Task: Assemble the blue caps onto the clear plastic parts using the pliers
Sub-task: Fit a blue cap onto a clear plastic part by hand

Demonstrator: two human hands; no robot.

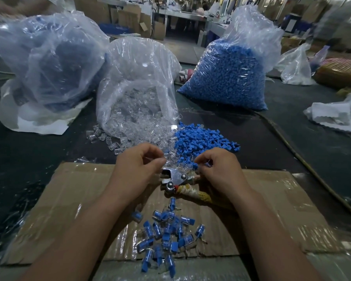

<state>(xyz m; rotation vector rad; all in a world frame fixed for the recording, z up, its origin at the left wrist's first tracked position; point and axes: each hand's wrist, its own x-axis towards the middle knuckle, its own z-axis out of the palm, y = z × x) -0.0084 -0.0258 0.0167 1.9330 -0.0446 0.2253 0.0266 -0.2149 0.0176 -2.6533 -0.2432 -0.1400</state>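
Presently a clear part (183,166) is pinched by the right hand (218,169) just above the pliers (174,179); the hold of the left hand (138,166) cannot be told. The blue caps (201,136), heaped beyond, should be seated squarely.

The pliers (175,180) show only their head — the taped handles run under the right hand (219,169). What the curled fingers of the left hand (138,167) pinch is too small to tell. Both forearms (85,230) are cut off at the bottom edge.
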